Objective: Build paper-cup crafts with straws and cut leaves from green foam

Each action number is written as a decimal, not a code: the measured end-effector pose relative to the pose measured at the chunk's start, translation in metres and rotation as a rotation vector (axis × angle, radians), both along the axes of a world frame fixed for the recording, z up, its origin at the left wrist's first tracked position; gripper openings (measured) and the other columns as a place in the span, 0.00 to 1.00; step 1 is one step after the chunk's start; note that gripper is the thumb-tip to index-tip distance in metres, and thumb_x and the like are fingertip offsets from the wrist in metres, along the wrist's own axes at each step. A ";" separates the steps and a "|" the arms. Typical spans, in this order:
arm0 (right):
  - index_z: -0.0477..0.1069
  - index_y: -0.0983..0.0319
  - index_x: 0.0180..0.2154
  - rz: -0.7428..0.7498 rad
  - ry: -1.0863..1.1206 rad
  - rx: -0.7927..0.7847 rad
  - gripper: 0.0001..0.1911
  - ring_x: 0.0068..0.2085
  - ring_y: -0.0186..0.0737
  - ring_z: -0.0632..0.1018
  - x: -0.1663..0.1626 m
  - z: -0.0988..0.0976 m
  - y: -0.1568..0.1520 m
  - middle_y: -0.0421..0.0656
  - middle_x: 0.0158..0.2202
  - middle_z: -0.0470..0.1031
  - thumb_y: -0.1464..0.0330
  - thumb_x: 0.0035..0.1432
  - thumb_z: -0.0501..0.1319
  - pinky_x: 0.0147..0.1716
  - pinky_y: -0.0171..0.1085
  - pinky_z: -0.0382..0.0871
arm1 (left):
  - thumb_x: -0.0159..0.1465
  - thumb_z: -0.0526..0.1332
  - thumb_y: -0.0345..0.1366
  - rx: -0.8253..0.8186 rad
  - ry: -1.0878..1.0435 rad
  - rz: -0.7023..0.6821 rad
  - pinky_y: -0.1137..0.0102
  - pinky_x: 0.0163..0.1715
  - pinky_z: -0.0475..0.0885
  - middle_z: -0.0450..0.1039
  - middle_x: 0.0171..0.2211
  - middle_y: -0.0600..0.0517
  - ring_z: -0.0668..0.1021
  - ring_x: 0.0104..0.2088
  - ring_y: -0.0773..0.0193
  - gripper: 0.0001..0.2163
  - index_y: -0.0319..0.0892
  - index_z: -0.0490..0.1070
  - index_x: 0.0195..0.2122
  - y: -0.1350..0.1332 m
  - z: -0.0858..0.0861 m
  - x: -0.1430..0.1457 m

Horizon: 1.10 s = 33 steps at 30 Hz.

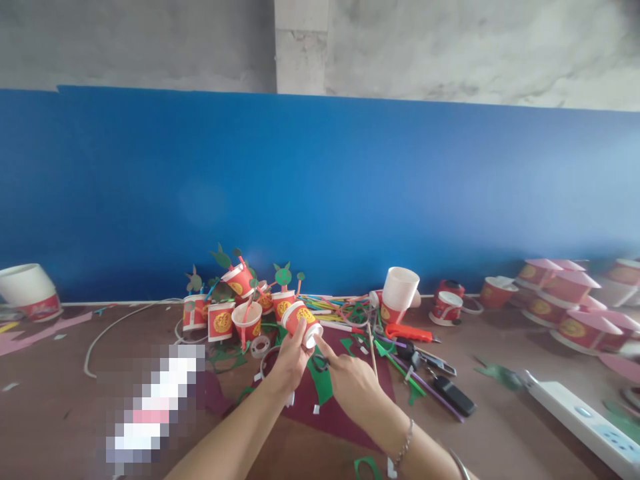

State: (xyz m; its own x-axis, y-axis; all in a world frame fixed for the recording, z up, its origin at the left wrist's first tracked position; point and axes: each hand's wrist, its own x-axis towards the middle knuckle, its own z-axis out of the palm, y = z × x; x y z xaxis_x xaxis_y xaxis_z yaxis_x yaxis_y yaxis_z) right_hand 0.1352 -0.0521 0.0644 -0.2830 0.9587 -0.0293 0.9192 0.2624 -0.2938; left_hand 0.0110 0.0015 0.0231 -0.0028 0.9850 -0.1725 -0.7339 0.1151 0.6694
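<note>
My left hand (291, 360) grips a small red paper cup (300, 320) with a yellow emblem, tilted on its side with its white base toward me. My right hand (350, 380) is beside it, index finger stretched out and touching the cup's white rim, the other fingers curled. Both hands hover over a dark red sheet (345, 417) and green paper scraps (320, 380) on the brown table (65, 400). Just behind stands a cluster of similar red cups (235, 310) decorated with green cut-outs and straws.
Coloured straws (335, 307), an upturned white cup (400, 288), a red utility knife (409, 332), dark tools (453, 393) and a roll of tape (260, 346) lie nearby. Stacked pink-lidded cups (570, 300) sit right, a white power strip (585, 420) lower right, a blue wall (320, 193) behind.
</note>
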 end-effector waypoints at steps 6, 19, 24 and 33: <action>0.60 0.63 0.54 -0.107 0.949 -0.713 0.20 0.13 0.29 0.64 0.008 0.007 0.010 0.35 0.17 0.65 0.66 0.64 0.43 0.13 0.26 0.54 | 0.47 0.71 0.47 -0.030 0.008 0.012 0.74 0.28 0.65 0.73 0.28 0.53 0.74 0.29 0.68 0.19 0.39 0.70 0.31 0.000 0.000 0.000; 0.67 0.65 0.34 -0.160 1.295 -0.913 0.14 0.11 0.23 0.59 0.016 0.014 0.017 0.33 0.15 0.61 0.64 0.65 0.48 0.11 0.23 0.51 | 0.51 0.70 0.43 0.001 -0.087 -0.036 0.72 0.33 0.70 0.74 0.30 0.51 0.76 0.31 0.67 0.15 0.39 0.71 0.32 -0.003 0.006 -0.002; 0.72 0.66 0.39 -0.027 0.505 -0.359 0.18 0.17 0.33 0.71 0.010 -0.004 0.014 0.42 0.18 0.72 0.65 0.63 0.46 0.19 0.29 0.62 | 0.55 0.68 0.41 -0.015 -0.121 -0.050 0.67 0.40 0.72 0.76 0.33 0.50 0.78 0.37 0.61 0.12 0.41 0.70 0.34 -0.006 0.008 -0.003; 0.57 0.62 0.57 -0.057 1.003 -0.801 0.20 0.12 0.30 0.67 0.010 0.008 0.011 0.34 0.15 0.66 0.67 0.65 0.44 0.12 0.26 0.58 | 0.60 0.64 0.38 -0.015 -0.130 -0.108 0.66 0.41 0.74 0.76 0.30 0.48 0.79 0.35 0.60 0.09 0.38 0.70 0.34 -0.004 0.007 -0.002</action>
State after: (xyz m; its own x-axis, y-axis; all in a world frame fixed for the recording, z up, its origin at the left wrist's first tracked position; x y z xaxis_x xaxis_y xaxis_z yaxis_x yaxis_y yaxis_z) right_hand 0.1454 -0.0409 0.0729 -0.4754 0.7839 -0.3994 0.2095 -0.3401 -0.9168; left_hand 0.0088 -0.0029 0.0296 0.1258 0.9757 -0.1793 -0.7973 0.2070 0.5670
